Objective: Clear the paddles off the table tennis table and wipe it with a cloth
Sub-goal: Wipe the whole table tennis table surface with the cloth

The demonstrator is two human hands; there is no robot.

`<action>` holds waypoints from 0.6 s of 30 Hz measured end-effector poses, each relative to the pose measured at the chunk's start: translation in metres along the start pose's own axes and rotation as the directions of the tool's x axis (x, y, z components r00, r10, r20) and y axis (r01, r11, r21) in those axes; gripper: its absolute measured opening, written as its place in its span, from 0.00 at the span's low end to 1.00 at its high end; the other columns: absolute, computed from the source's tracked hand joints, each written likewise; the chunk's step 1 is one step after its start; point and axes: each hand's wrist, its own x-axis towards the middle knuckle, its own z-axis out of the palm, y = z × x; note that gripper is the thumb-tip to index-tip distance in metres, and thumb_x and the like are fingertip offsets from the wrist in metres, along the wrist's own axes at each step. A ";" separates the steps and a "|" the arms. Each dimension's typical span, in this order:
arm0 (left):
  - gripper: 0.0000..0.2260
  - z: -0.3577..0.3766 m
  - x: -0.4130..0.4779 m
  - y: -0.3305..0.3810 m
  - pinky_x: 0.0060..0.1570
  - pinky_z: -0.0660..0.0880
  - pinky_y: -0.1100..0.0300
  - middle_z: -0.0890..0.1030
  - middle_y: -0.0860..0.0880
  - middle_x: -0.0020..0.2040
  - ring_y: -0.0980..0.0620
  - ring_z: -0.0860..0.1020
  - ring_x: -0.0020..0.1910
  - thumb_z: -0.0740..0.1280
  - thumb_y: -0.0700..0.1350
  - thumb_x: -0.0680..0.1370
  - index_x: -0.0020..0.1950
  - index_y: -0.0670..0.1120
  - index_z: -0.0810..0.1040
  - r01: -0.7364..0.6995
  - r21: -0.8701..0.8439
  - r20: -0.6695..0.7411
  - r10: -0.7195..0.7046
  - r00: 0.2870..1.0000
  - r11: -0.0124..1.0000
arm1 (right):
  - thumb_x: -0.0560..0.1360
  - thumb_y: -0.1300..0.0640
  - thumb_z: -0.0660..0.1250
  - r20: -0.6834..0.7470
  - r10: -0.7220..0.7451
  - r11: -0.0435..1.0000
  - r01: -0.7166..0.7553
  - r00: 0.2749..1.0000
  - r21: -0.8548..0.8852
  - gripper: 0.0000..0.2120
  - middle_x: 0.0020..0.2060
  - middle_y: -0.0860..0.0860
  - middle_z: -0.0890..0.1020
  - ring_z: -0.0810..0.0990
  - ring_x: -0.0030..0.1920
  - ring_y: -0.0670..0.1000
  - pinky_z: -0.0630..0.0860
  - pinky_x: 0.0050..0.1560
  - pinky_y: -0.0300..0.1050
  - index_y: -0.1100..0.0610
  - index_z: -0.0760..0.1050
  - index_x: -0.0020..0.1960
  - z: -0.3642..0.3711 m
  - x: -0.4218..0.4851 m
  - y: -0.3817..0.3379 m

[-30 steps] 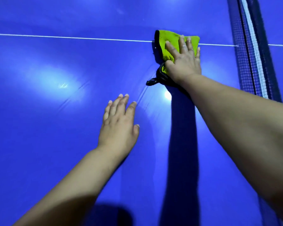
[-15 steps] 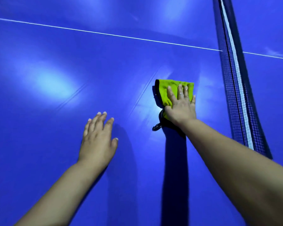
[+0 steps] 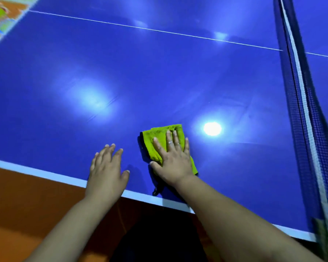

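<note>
A folded yellow-green cloth (image 3: 156,140) with a dark edge lies on the blue table tennis table (image 3: 159,76), close to its near white edge. My right hand (image 3: 171,159) presses flat on the cloth with straight fingers. My left hand (image 3: 106,171) rests flat on the bare table surface just left of the cloth, at the near edge. No paddle is in view.
The dark net (image 3: 303,103) with a white top band runs along the right side. A white centre line (image 3: 140,28) crosses the far part of the table. Orange floor (image 3: 30,201) lies below the near edge.
My right hand has dragged the cloth from the white centre line back toward me to the near edge. My left hand has slid back with it.
</note>
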 end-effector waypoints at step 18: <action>0.29 0.017 0.010 0.100 0.73 0.43 0.55 0.55 0.47 0.77 0.49 0.49 0.76 0.64 0.50 0.77 0.75 0.47 0.58 -0.166 -0.049 0.111 0.171 0.979 0.985 | 0.67 0.43 0.56 -0.135 -0.048 0.998 0.052 0.990 0.024 0.36 0.76 0.53 0.61 0.54 0.77 0.53 0.45 0.73 0.59 0.43 0.59 0.76 -0.005 -0.067 0.133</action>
